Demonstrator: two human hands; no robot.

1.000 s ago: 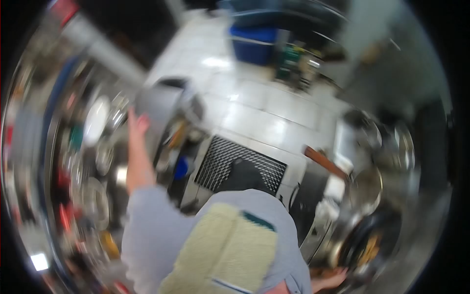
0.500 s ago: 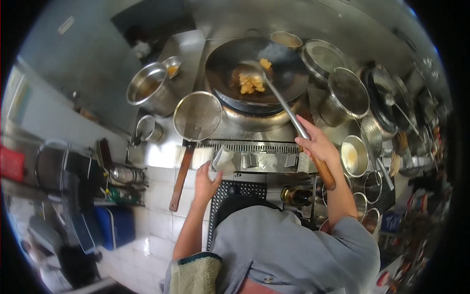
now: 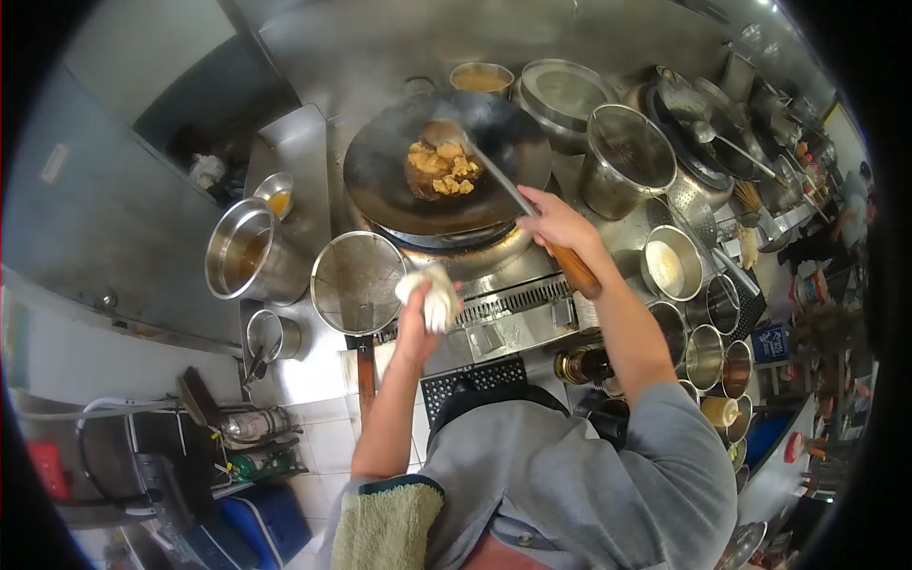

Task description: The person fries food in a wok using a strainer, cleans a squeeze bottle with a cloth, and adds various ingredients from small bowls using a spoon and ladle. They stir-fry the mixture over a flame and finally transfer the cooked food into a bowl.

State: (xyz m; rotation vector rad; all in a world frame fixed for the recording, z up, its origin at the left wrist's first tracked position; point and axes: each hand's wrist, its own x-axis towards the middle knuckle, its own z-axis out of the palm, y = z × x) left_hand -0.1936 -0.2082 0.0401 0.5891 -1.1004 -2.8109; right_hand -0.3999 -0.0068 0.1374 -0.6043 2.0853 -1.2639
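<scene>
My right hand (image 3: 560, 228) is closed round the wooden-handled ladle (image 3: 499, 176), whose bowl rests inside the black wok (image 3: 380, 190). Golden-brown food pieces (image 3: 442, 168) lie in the wok with dark sauce under them. In my left hand (image 3: 415, 328) is a bunched white cloth (image 3: 435, 296), held in front of the wok's lower left side. Just left of that hand, a round mesh strainer (image 3: 356, 282) lies with its wooden handle toward me.
Left of the wok stand a tall metal pot (image 3: 242, 249), a small bowl (image 3: 277, 198) and a metal cup (image 3: 273, 334). To the right are a deep pot (image 3: 627, 157), a bowl with pale contents (image 3: 673, 261) and several containers. A pan (image 3: 560, 93) sits behind.
My left hand has taken hold of the white cloth and lifted it toward the wok. The view has shifted, and the food pieces are spread more widely beside the ladle's bowl.
</scene>
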